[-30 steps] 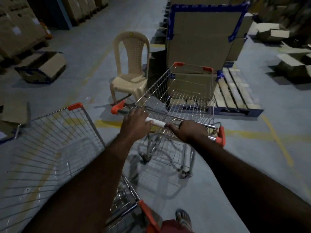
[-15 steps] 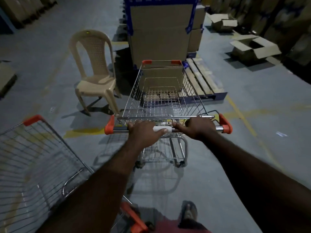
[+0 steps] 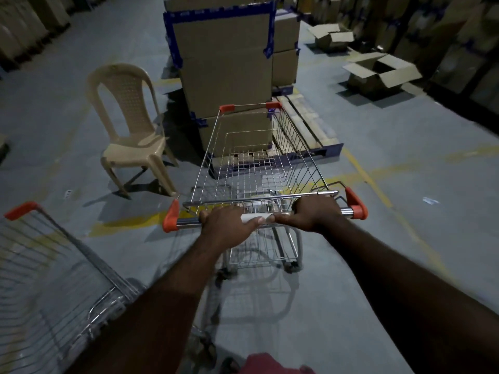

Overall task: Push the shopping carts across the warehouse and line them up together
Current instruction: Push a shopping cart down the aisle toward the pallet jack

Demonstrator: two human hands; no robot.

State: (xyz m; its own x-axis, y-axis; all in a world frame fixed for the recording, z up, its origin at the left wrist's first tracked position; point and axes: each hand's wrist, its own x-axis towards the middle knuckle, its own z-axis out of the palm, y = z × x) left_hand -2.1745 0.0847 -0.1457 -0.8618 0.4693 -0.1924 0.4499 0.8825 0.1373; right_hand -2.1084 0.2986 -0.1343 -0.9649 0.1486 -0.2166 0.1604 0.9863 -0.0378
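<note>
While my left hand [image 3: 226, 225] and right hand [image 3: 314, 213] clamp the chrome handlebar [image 3: 186, 225], the orange-capped silver wire shopping cart [image 3: 251, 171] stands ahead, nose near stacked brown cardboard boxes [image 3: 224, 71]; I would push evenly, steering clear.

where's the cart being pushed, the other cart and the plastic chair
pushed cart [image 3: 170, 215]: head view, left orange end of its handle
other cart [image 3: 20, 210]: head view, orange corner of its basket rim
plastic chair [image 3: 132, 153]: head view, middle of the seat
</note>
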